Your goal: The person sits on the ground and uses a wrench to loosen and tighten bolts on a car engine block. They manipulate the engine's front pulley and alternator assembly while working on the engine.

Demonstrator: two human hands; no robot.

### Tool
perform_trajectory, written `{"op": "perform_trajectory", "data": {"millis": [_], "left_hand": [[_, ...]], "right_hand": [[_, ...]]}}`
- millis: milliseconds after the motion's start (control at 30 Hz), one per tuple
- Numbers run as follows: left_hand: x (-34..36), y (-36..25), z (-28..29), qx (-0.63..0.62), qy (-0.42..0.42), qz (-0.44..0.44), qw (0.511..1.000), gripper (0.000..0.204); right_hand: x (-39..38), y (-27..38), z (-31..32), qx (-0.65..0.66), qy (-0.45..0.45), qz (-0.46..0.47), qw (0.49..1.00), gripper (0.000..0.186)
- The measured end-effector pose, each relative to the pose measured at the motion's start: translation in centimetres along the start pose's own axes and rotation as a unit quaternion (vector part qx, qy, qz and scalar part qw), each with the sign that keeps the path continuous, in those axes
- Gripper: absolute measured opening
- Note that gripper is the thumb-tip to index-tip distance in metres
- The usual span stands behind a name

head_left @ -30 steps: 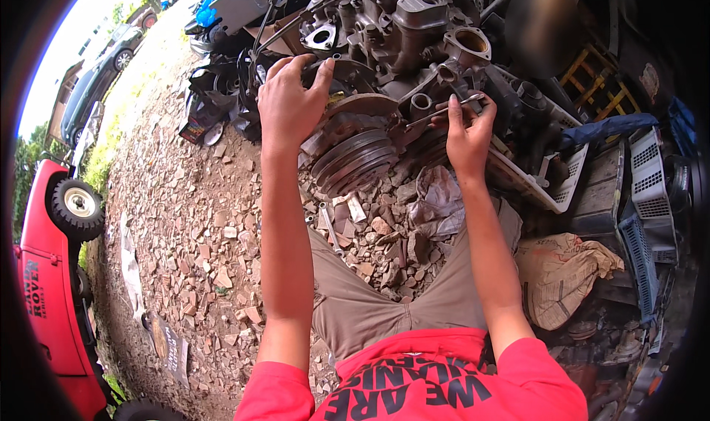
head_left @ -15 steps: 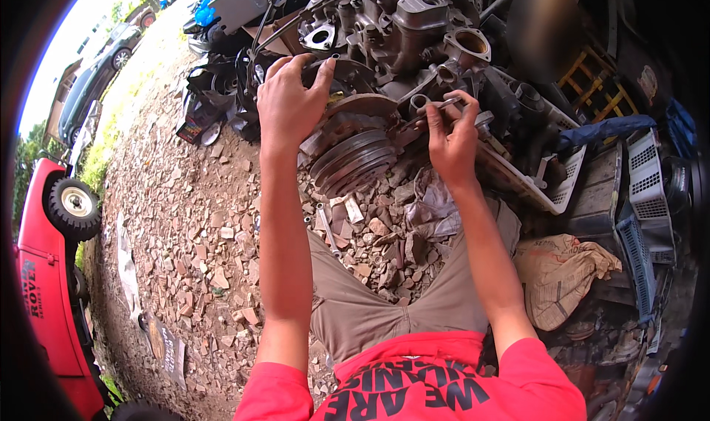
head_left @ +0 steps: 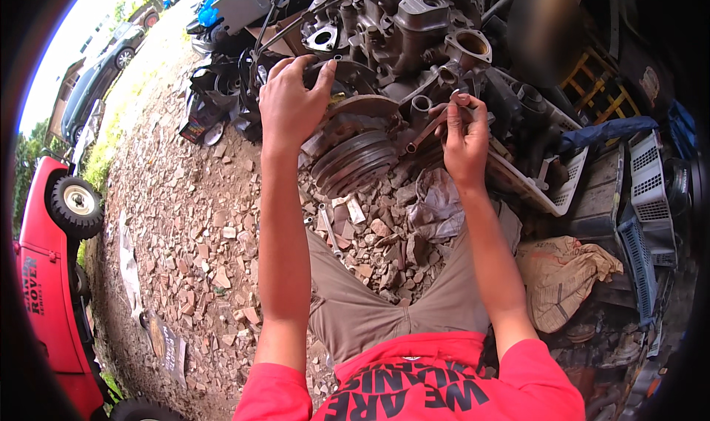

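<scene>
In my right hand [head_left: 466, 147] is a wrench [head_left: 424, 133], pinched between thumb and fingers, its ring end slanting down and left. That ring end lies near the round metal pipe opening [head_left: 421, 104] on the engine [head_left: 423, 25]. My left hand [head_left: 292, 99] reaches over the engine's left front, thumb apart from the bent fingers; the fingertips are partly hidden. A small metal ring [head_left: 338, 57] shows by the thumb tip. Between the hands sits a grooved pulley [head_left: 355, 160], below a rusty curved plate [head_left: 366, 104].
Another wrench [head_left: 330, 230] lies on the stony ground [head_left: 200, 221] between my legs, near a crumpled cloth [head_left: 438, 205]. At right are a pale crate [head_left: 566, 188], a brown paper sack [head_left: 562, 280] and a blue-grey crate [head_left: 637, 266]. A red vehicle [head_left: 48, 273] stands far left.
My right hand has moved slightly right and down. The wrench in it has swung round, so its ring end now points down-left. My left hand is nearly still.
</scene>
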State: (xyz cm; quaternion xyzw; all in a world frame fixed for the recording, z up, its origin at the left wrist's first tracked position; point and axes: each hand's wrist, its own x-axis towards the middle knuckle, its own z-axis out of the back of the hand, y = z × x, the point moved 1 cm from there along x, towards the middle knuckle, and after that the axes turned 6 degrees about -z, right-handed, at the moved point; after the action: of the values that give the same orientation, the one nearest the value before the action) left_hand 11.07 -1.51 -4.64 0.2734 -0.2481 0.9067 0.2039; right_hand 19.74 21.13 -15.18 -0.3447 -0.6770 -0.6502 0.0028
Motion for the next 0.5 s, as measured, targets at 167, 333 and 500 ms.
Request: {"op": "perform_trajectory", "data": {"millis": [167, 333, 500], "left_hand": [[-0.1, 0.0, 0.2, -0.025, -0.018, -0.003, 1.0, 0.054], [-0.1, -0.1, 0.2, -0.025, -0.02, -0.007, 0.999, 0.052], [0.0, -0.3, 0.5, -0.006, 0.007, 0.009, 1.0, 0.056]], "right_hand": [[1.1, 0.0, 0.8, 0.128, -0.01, -0.093, 0.987, 0.019], [1.3, -1.1, 0.4, 0.118, -0.013, -0.08, 0.99, 0.024], [1.3, -1.9, 1.1, 0.113, -0.057, -0.101, 0.987, 0.026]]}}
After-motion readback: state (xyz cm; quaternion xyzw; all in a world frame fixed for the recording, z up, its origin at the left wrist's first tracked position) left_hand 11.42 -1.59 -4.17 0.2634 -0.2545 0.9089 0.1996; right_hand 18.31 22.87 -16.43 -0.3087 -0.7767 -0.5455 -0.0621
